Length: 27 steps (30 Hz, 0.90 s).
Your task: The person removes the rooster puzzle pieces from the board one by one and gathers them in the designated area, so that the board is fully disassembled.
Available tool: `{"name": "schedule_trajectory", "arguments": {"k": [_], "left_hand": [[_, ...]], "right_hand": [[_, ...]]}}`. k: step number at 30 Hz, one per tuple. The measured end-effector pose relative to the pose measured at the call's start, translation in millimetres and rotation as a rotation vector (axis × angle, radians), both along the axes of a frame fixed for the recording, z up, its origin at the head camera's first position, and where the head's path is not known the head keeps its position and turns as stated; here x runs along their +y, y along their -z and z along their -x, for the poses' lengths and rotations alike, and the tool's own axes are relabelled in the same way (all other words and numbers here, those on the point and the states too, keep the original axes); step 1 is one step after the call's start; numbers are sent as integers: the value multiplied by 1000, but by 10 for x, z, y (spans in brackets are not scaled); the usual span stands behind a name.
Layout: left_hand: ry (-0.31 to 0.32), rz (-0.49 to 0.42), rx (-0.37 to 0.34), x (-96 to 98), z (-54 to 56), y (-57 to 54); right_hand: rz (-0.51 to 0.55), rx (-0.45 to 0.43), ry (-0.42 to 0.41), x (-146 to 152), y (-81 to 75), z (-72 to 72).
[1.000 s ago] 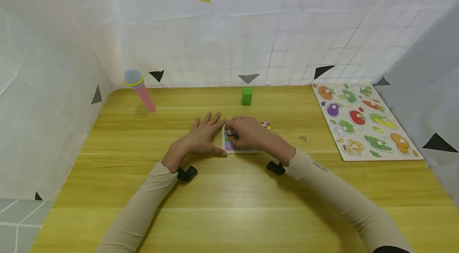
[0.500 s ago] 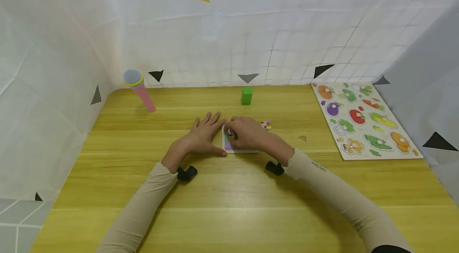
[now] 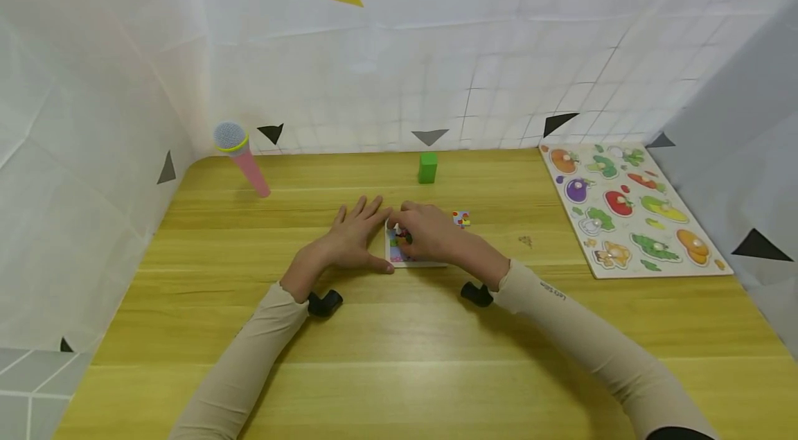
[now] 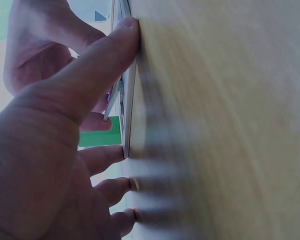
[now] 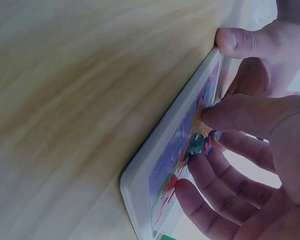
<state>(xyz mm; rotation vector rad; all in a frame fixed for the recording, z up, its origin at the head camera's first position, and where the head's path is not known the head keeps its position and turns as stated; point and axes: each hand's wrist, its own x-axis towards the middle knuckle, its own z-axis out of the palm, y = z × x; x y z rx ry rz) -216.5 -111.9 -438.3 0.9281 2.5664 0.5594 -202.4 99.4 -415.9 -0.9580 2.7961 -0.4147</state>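
A small jigsaw board (image 3: 388,246) with a pale rim and a colourful picture lies flat on the table. My left hand (image 3: 352,239) is spread at its left side, with the thumb and index fingertip right at the board's rim. My right hand (image 3: 430,232) bends over the board and pinches a thin puzzle piece (image 4: 111,102), which stands tilted above the picture in the left wrist view. The right hand covers much of the board in the head view. A loose puzzle piece (image 3: 461,218) lies just beyond the right hand.
A green block (image 3: 427,168) stands behind the board. At the back left is a pink toy microphone (image 3: 251,171). A vegetable peg puzzle (image 3: 642,263) lies at the right. White sheeting (image 3: 374,80) hangs along the table's back edge.
The right hand has shifted very slightly, and a little more of the loose puzzle piece shows. The left hand keeps its place at the board.
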Motion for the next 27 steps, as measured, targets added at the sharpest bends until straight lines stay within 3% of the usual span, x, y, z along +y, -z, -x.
{"name": "schedule_trajectory", "arguments": {"k": [16, 27], "left_hand": [[-12, 10, -1, -1, -8, 2], [-6, 0, 5, -7, -2, 15]], "right_hand": [[67, 33, 23, -10, -22, -23], [43, 72, 42, -49, -14, -59]]}}
